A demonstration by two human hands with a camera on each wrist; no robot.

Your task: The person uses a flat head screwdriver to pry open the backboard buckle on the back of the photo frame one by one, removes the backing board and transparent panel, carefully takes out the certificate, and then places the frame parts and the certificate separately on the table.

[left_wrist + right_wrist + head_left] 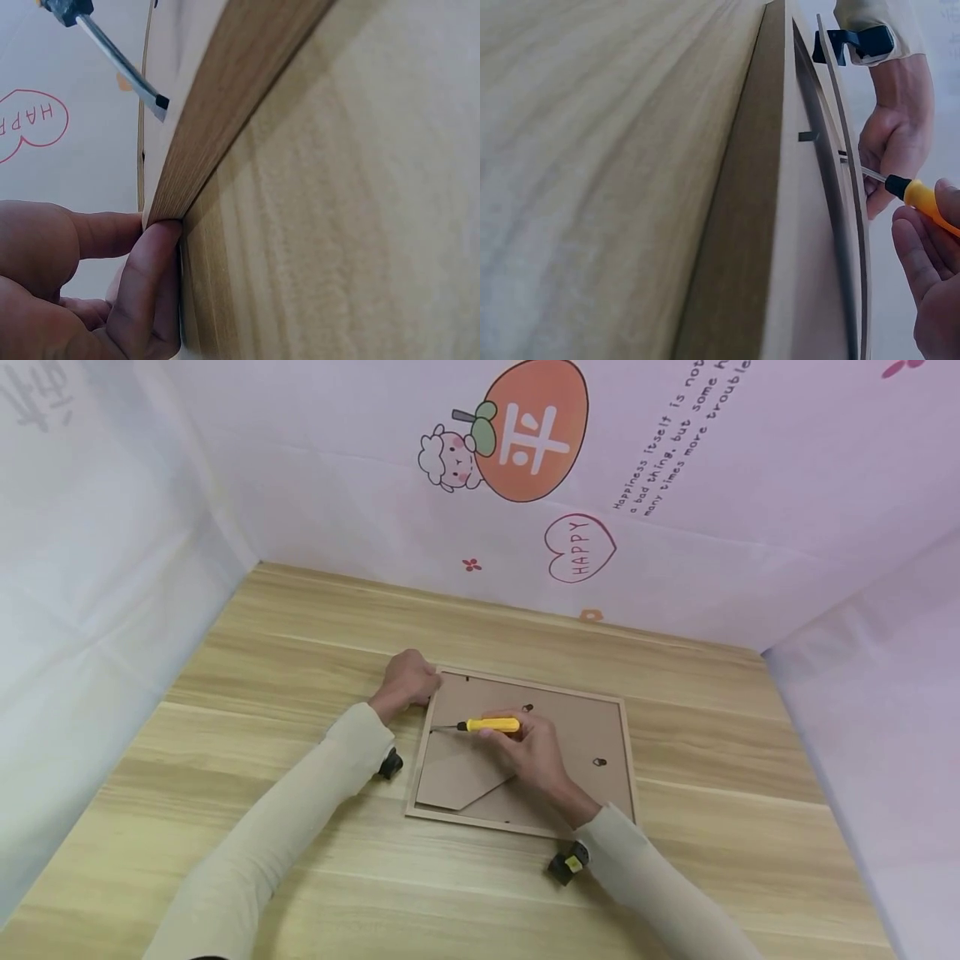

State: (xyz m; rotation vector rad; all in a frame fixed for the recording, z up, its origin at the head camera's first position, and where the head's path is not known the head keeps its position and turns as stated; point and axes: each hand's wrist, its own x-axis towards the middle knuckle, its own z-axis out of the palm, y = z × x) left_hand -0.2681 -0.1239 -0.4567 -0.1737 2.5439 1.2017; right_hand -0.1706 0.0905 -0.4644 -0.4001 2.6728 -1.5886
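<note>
Screwdriver (pixel 487 725) | held in right grip (pixel 536 750) | tip at frame (pixel 421 760) edge

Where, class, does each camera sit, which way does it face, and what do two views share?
Head: worn on the head, facing forward and down at the wooden frame; left hand, right hand and sleeves show.
Left wrist: on that wrist, facing the frame's side; left hand partly shows.
Right wrist: on that wrist, facing across the frame; both hands and left sleeve partly show.
Shared: head and right wrist both show the yellow-handled screwdriver.
</note>
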